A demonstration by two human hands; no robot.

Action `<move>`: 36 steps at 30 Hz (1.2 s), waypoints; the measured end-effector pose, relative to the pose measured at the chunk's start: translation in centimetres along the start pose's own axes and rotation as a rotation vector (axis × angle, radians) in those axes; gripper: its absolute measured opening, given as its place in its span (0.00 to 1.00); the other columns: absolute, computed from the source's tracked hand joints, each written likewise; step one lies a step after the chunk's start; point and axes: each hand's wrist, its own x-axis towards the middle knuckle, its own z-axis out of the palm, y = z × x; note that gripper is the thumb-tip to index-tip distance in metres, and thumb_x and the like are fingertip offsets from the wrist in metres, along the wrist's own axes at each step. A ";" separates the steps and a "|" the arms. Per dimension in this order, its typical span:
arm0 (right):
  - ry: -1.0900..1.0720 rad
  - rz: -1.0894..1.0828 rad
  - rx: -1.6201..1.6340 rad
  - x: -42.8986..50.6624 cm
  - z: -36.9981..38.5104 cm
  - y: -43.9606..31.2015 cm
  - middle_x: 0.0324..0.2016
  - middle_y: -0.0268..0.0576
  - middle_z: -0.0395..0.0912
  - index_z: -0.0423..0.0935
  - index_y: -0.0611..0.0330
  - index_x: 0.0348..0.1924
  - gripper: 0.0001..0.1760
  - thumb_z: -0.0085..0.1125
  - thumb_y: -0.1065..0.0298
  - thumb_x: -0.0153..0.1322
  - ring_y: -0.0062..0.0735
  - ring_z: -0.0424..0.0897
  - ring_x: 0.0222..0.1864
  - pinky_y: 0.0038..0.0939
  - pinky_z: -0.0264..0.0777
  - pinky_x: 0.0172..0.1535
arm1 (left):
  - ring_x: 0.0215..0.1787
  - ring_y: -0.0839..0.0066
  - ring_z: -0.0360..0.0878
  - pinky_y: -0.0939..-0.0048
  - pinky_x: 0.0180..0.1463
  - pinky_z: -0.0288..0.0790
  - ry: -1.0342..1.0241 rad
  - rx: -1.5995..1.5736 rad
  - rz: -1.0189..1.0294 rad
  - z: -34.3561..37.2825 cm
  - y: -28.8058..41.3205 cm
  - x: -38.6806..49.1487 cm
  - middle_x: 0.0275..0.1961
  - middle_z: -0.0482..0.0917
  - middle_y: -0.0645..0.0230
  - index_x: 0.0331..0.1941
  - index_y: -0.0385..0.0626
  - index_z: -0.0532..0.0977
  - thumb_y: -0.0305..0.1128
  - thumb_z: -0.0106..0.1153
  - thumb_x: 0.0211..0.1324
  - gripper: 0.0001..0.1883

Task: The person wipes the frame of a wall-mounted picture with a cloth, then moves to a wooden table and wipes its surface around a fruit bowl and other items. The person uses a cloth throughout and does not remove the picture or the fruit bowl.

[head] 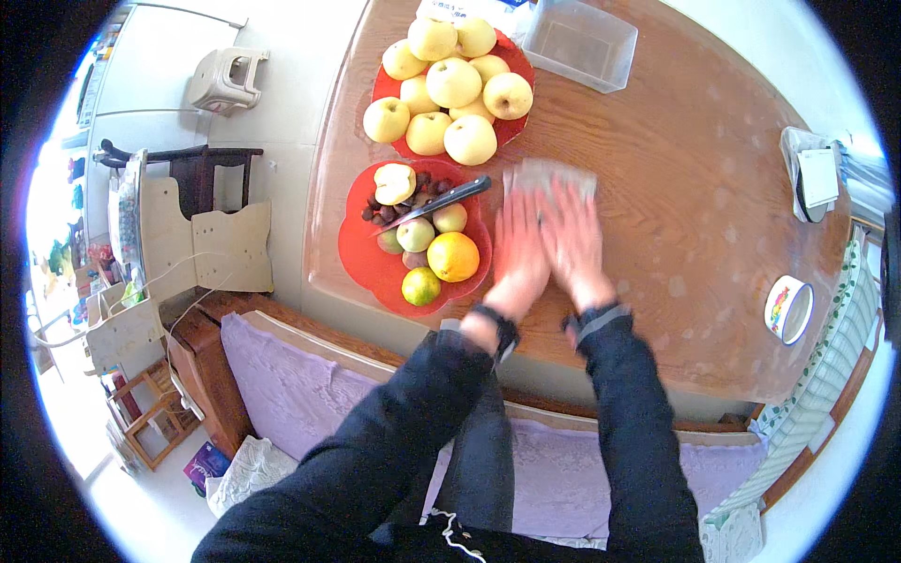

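Side by side on the wooden table [683,232], my left hand [519,243] and my right hand [574,236] press with extended fingers on a folded greyish cloth [552,171]. Both hands are blurred, and they cover the cloth's near part. Close to my left hand lies a red scalloped plate [357,246]. It holds an orange [453,257], a greenish citrus fruit [421,286], several small round fruits [415,234], small dark fruits [389,213] and a cut pale fruit [394,184]. Across them rests a black-handled knife [461,192], its handle pointing towards the cloth.
Beyond, yellow pears [454,83] are heaped on another red plate [521,60]. A clear plastic box [581,46] stands beside it. An enamel bowl [788,310] sits near the right edge, with papers [818,176] farther back. Left on the floor is a plastic stool [225,79].
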 end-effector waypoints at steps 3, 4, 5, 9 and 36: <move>-0.139 0.076 0.132 -11.6 -0.2 -5.6 0.75 0.50 0.57 0.67 0.49 0.71 0.34 0.54 0.56 0.72 0.53 0.55 0.77 0.55 0.43 0.77 | 0.82 0.50 0.48 0.51 0.82 0.44 -0.251 0.018 -0.045 -0.5 -0.2 -12.0 0.79 0.52 0.41 0.74 0.32 0.54 0.37 0.46 0.64 0.36; -0.190 0.098 0.133 -15.1 -0.5 -7.1 0.76 0.49 0.56 0.66 0.49 0.72 0.35 0.54 0.54 0.72 0.52 0.54 0.77 0.55 0.43 0.77 | 0.82 0.50 0.48 0.52 0.82 0.43 -0.270 0.043 0.002 -0.8 -0.4 -15.5 0.79 0.52 0.42 0.75 0.33 0.55 0.37 0.47 0.63 0.37; -0.339 0.187 0.131 -17.8 -0.8 -8.4 0.77 0.48 0.54 0.65 0.48 0.73 0.36 0.54 0.51 0.72 0.52 0.52 0.78 0.56 0.43 0.77 | 0.82 0.50 0.48 0.52 0.82 0.42 -0.405 0.097 0.003 -1.0 -0.5 -17.9 0.79 0.52 0.43 0.75 0.35 0.55 0.38 0.48 0.62 0.38; -0.242 0.237 0.130 -15.9 -0.6 -7.2 0.77 0.50 0.52 0.64 0.47 0.74 0.33 0.46 0.48 0.78 0.53 0.52 0.78 0.55 0.42 0.77 | 0.82 0.48 0.49 0.49 0.82 0.44 -0.399 0.065 0.099 -0.7 -0.7 -14.4 0.78 0.53 0.41 0.74 0.33 0.57 0.36 0.48 0.61 0.37; 0.268 0.921 -0.263 -31.1 -3.1 6.4 0.75 0.54 0.56 0.60 0.52 0.75 0.33 0.34 0.45 0.82 0.55 0.57 0.75 0.58 0.49 0.73 | 0.81 0.60 0.51 0.54 0.82 0.42 -0.436 0.139 0.873 12.7 19.4 -12.1 0.79 0.57 0.54 0.72 0.39 0.62 0.45 0.40 0.70 0.32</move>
